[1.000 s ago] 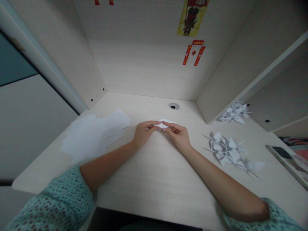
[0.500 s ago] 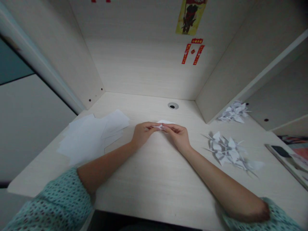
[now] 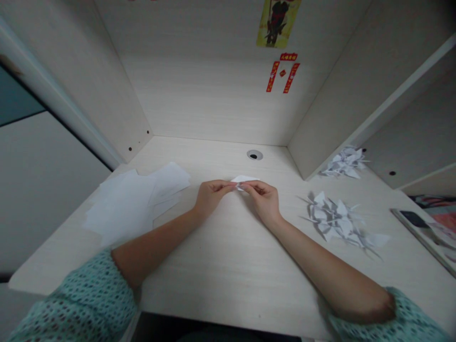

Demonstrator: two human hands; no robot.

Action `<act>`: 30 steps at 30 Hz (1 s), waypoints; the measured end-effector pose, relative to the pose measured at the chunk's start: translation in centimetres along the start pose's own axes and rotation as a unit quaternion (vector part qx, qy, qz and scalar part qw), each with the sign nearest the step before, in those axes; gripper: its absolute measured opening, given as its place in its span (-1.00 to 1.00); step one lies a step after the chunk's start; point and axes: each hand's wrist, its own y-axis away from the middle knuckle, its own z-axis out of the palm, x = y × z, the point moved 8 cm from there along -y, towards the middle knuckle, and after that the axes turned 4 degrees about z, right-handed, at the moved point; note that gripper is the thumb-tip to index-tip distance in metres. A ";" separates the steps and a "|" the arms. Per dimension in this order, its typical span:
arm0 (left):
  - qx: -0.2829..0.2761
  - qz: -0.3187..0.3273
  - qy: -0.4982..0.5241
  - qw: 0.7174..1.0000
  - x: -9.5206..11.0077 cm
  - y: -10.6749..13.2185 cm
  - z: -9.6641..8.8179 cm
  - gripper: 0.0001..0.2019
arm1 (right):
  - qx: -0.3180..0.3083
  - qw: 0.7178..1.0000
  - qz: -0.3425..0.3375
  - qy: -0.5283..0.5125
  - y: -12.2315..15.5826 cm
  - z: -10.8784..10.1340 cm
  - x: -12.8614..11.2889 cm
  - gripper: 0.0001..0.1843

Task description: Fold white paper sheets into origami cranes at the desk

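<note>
Pinching a small folded white paper (image 3: 245, 179), the left hand (image 3: 210, 195) and the right hand (image 3: 268, 198) come together near the middle of the tabletop (image 3: 213, 280); the thumb and fingers of each hand are closed on the near edge of this paper, and the fingertips of the two hands are very near to each other; a part of the paper shows beyond the fingers, on the far side; whether it touches the tabletop, I cannot tell.

On the left side lie loose white sheets (image 3: 123, 206), spread flat and overlapping, near the left forearm but apart from the left hand; on the right side, beyond the right forearm, there is a heap of folded paper shapes (image 3: 337, 218) with pointed ends; a second heap (image 3: 345, 162) of similar shapes lies farther back, beside the upright panel (image 3: 335, 99); at the right edge is a flat object (image 3: 423, 237), with a dark patch at its far end.

Behind the hands, a round cable hole (image 3: 255, 155) is set in the tabletop; on the back wall (image 3: 199, 95) are red paper strips (image 3: 272, 77) and, above them, a yellow picture (image 3: 278, 23); both arms wear green openwork sleeves (image 3: 96, 294).
</note>
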 end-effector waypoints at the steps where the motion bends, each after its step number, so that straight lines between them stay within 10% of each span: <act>1: 0.002 0.000 0.000 1.000 0.0 0.0 0.0 -0.80 | 0.002 1.000 -0.002 0.003 0.0 0.0 0.0 -0.87; 30: 0.049 -0.004 -0.006 0.999 0.1 -0.2 -0.9 -0.80 | 0.036 0.999 -0.023 0.020 0.2 -0.6 -0.3 -0.84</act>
